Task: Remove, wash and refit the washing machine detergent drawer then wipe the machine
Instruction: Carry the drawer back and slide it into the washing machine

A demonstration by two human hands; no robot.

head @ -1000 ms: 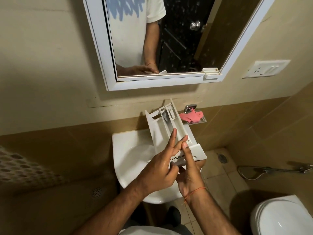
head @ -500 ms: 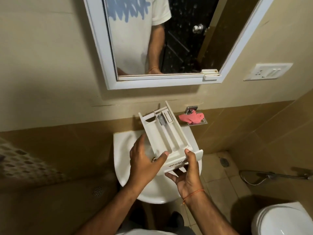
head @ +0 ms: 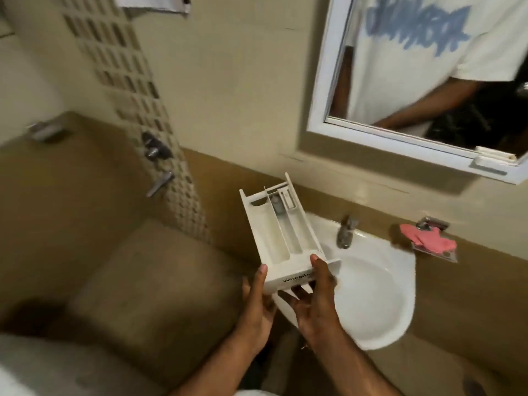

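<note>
The white detergent drawer (head: 281, 232) is held level in the air, open side up, just left of the white wash basin (head: 380, 287). Its front panel faces me and its compartments point towards the wall. My left hand (head: 257, 304) grips the drawer's front left corner from below. My right hand (head: 315, 292) holds the front panel, thumb on top and fingers underneath. A pink cloth (head: 428, 240) lies on a small metal shelf to the right of the basin tap (head: 345, 230). The washing machine is not in view.
A white-framed mirror (head: 323, 90) hangs above the basin and reflects a person in a white shirt. Shower taps (head: 157, 155) sit on a mosaic tile strip at the left. A tan tiled floor and a low ledge fill the lower left.
The view has swung to the left, so the basin now lies to the right. Both hands have carried the drawer off the basin towards the left, still gripping its front end.
</note>
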